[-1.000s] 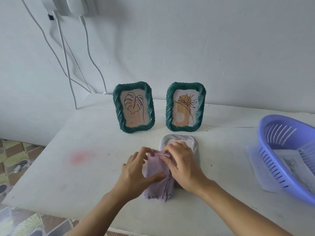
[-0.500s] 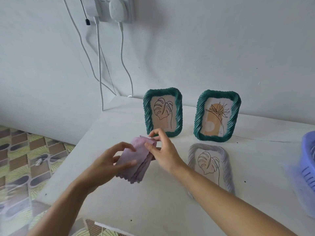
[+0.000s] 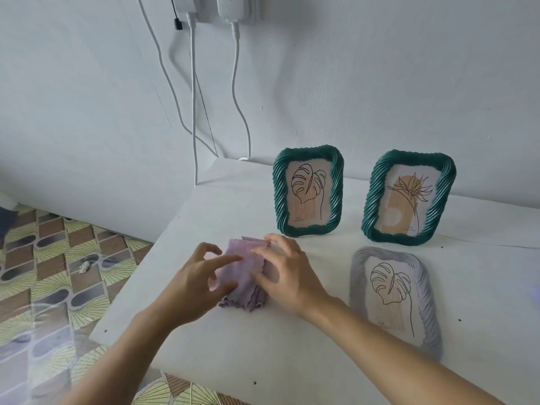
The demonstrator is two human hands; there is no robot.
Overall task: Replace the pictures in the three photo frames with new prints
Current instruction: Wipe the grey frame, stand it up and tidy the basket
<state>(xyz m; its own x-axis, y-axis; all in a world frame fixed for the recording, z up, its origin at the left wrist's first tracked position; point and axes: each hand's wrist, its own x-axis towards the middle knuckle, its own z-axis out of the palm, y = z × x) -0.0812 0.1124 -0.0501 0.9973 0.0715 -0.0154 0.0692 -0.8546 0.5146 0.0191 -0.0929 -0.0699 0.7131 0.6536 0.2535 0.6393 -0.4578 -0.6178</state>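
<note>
— Photo frames: where are all three?

— Two stand upright at the back of the tabletop [image 3: 292, 346], near the wall. The left green frame [image 3: 308, 154] holds a monstera-leaf print [image 3: 308, 194]. The right green frame [image 3: 415, 159], just beside it, holds a flower print [image 3: 409, 197] over a tan shape. The pale lilac frame [image 3: 358, 282] lies flat, face up, in front of the right green one, with a second leaf print [image 3: 390, 290] in it.

— And your hands?

— Both are on a folded lilac cloth [image 3: 239, 273]. It sits on the tabletop left of the flat frame and in front of the left green frame, touching neither. My left hand [image 3: 198, 285] lays its forefinger and thumb across the cloth's top, the other fingers arched clear of it. My right hand [image 3: 289, 276] has its fingers spread and bent, tips on the cloth's right side and far edge.

— Gripping or just pressing?

— The left looks like pressing, with nothing curled round the fabric. For the right I cannot tell: the fingertips at the far edge may pinch the fold, but the cloth hides what is under them.

— Anything else about?

— White cables [image 3: 193, 112] hang down the wall from two plugs [image 3: 230, 7] toward the tabletop's far-left corner. Patterned floor tiles [image 3: 58, 258] show to the left.
</note>
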